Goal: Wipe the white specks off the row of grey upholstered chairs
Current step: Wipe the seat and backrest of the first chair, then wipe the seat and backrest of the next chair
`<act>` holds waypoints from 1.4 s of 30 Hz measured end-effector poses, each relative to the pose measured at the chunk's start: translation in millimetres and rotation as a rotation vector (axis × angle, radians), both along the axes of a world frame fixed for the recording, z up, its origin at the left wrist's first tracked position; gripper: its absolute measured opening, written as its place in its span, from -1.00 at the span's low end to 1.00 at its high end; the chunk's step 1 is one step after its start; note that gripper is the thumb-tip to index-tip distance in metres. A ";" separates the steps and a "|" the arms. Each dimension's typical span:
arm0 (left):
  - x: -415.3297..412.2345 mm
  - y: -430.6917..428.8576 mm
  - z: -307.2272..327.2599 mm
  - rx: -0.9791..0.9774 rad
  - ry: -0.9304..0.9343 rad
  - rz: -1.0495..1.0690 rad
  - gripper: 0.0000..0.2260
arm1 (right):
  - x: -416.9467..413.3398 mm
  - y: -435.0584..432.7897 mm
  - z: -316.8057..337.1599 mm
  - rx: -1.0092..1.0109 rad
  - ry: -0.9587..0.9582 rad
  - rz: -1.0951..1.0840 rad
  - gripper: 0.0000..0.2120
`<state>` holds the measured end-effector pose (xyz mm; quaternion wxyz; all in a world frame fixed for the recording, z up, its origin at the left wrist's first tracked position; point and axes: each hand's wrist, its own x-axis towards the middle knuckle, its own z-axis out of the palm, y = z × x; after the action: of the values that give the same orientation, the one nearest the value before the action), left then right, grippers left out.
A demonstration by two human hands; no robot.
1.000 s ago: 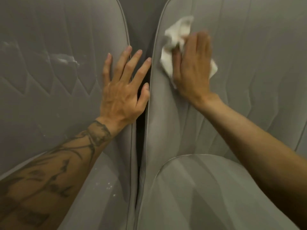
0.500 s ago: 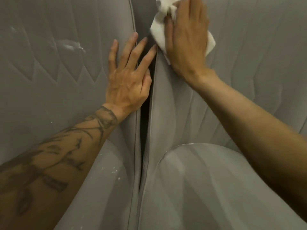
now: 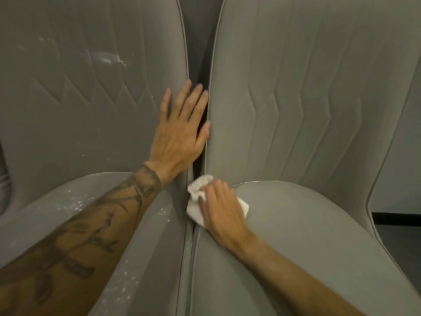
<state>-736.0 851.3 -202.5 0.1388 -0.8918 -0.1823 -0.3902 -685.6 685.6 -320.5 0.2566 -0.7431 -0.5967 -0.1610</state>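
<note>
Low at the centre of the frame, the right hand (image 3: 219, 210) holds a bunched white cloth (image 3: 194, 209) down on the inner edge of the right chair (image 3: 307, 224), its fingers bent over the wad and gripping it, just beside the dark gap (image 3: 197, 165) between the two chairs. Above it the left hand (image 3: 180, 133) lies flat on the inner edge of the left chair (image 3: 68, 115) backrest, fingers straight and spread, holding nothing. What matters next is direction: the white specks (image 3: 77, 202) lie to the left of the cloth, across the gap, scattered over the left chair's seat in a band running from centre left down toward the bottom centre of the frame, partly hidden under the left forearm. A white smear (image 3: 109, 60) sits on that chair's backrest at upper left. I can make out no specks on the right chair. By my reading the cloth hand is the nearer to the closest specks and must cross leftward over the gap, while the forearm lying over the band would likely need lifting
</note>
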 end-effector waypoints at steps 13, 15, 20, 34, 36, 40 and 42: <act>-121.1 -72.8 -112.5 -0.300 0.287 0.036 -0.63 | -27.2 -51.6 -7.3 -0.280 0.173 0.079 -0.78; -133.7 -75.8 -113.1 -0.371 0.332 0.049 -0.65 | -36.2 -71.3 -7.0 -0.287 0.213 0.234 -0.78; -159.6 -82.3 -111.3 -0.410 0.364 0.089 -0.78 | 0.6 -48.2 6.1 -0.397 0.235 0.036 -0.72; -241.7 -23.5 -121.1 -0.465 0.364 -0.047 -0.81 | -134.0 -9.6 4.2 -0.203 0.290 -0.261 -0.82; -264.6 -3.0 -118.3 -0.464 0.370 -0.046 -0.83 | -135.1 17.9 7.5 -0.262 0.282 -0.458 -0.79; -312.3 49.6 -117.6 -0.492 0.375 -0.033 -0.77 | -173.6 46.7 3.5 -0.287 0.200 -0.609 -0.68; -331.8 77.1 -117.6 -0.494 0.397 -0.024 -0.71 | -198.3 48.7 -2.6 -0.255 0.195 -0.530 -0.70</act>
<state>-1067.8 928.4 -320.1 -0.0536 -0.9593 -0.2303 -0.1543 -883.9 734.3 -323.1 0.1666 -0.9109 -0.3702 -0.0741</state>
